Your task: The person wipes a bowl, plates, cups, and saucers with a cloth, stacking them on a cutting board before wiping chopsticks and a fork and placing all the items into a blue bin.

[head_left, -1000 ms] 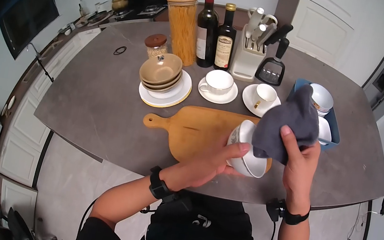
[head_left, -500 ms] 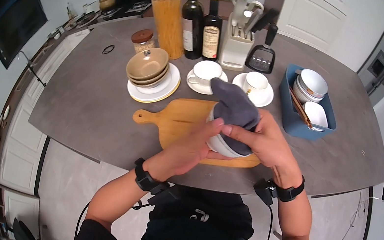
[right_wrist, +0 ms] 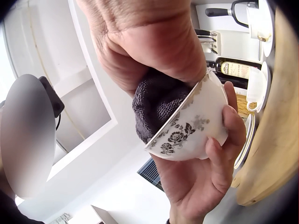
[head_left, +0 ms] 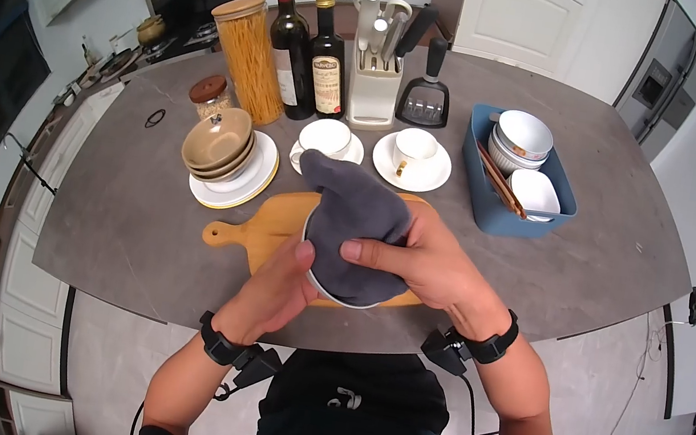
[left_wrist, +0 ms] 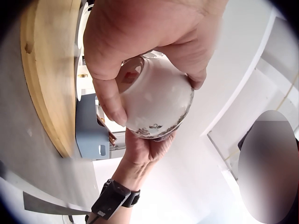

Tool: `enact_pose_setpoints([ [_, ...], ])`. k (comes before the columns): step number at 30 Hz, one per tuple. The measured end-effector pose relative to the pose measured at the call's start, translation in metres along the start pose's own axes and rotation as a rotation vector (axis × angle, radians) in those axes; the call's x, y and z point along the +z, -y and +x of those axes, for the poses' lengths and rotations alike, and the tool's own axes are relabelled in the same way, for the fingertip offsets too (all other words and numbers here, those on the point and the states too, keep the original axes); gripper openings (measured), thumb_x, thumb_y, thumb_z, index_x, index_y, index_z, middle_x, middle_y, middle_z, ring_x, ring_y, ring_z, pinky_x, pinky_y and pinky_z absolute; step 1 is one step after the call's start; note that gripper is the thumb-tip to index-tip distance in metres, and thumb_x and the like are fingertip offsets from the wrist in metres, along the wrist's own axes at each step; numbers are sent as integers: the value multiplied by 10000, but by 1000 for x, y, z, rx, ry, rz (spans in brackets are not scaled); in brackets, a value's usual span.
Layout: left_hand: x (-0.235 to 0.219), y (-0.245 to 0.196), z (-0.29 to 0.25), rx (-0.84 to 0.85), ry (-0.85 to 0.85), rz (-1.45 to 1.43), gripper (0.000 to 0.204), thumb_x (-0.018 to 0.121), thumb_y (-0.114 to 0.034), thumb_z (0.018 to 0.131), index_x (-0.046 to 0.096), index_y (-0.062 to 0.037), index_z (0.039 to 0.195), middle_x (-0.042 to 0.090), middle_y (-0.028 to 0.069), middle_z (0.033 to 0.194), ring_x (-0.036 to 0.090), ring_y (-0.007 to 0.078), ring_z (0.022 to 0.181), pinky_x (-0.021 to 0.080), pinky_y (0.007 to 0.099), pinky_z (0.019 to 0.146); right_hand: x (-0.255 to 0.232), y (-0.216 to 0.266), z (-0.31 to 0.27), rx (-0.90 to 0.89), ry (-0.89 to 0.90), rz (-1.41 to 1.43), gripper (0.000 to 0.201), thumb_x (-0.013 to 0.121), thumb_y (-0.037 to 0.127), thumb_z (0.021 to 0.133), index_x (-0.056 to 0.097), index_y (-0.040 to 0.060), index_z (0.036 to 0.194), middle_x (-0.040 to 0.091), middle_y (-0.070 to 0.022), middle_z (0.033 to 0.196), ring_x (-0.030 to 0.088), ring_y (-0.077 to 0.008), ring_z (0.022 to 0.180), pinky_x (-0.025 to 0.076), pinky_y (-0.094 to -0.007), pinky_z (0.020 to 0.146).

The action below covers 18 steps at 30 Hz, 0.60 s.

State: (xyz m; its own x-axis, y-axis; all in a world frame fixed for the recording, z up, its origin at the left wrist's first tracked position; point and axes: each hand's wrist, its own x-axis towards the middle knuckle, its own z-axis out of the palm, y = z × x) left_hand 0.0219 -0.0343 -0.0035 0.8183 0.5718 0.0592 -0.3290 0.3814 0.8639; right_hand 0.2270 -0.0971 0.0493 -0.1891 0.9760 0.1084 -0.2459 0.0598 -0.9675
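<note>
A white bowl with a dark floral band is held tilted over the wooden cutting board. My left hand grips it from the left, thumb at the rim and fingers around the outside, as the left wrist view shows on the bowl's base. With my right hand I hold a dark grey cloth stuffed into the bowl, thumb pressing on top of it. The cloth covers most of the bowl's inside, and a loose end sticks up at the far side. The right fingertips are hidden by cloth and bowl.
Behind the board stand two white cups on saucers. Brown bowls sit stacked on white plates at left. A blue bin at right holds bowls and chopsticks. Bottles, a pasta jar and a knife block line the back.
The right hand has brought the cloth down from beside the bowl into it. Both hands and the bowl now appear further left, as the whole head view has shifted.
</note>
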Motion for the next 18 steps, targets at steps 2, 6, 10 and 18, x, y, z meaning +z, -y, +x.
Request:
enact_pose_setpoints([
  [2,-2,1,0,-23,-25,-16,821,587,-564,1005,302,-42,1571,477,121,1528,550,246,1362,502,457,1110,2,1,-3,-41,-22,8,289,770,90,928,684,-7,1187,747,-47,1092,671,-92,949,543,-273,837],
  [6,5,2,4,-95,-36,-75,730,541,-547,1036,342,-58,1540,518,110,1485,585,242,1324,542,442,1065,2,-5,0,-571,-172,-818,351,728,-49,796,682,19,1137,695,-126,952,690,-295,853,527,-360,751],
  [10,8,3,4,-125,-2,-53,662,547,-455,1060,327,-74,1554,535,98,1458,595,231,1307,558,433,1044,-1,-1,8,-801,-145,-1229,369,657,-86,646,650,20,1000,592,-118,929,612,-325,862,502,-433,714],
  [18,3,-13,8,130,-242,202,706,572,-206,1006,229,-67,1607,506,134,1481,574,254,1324,528,438,1075,-25,11,-15,-416,-212,-1513,290,652,-64,717,641,8,998,632,-157,924,643,-370,938,532,-462,783],
])
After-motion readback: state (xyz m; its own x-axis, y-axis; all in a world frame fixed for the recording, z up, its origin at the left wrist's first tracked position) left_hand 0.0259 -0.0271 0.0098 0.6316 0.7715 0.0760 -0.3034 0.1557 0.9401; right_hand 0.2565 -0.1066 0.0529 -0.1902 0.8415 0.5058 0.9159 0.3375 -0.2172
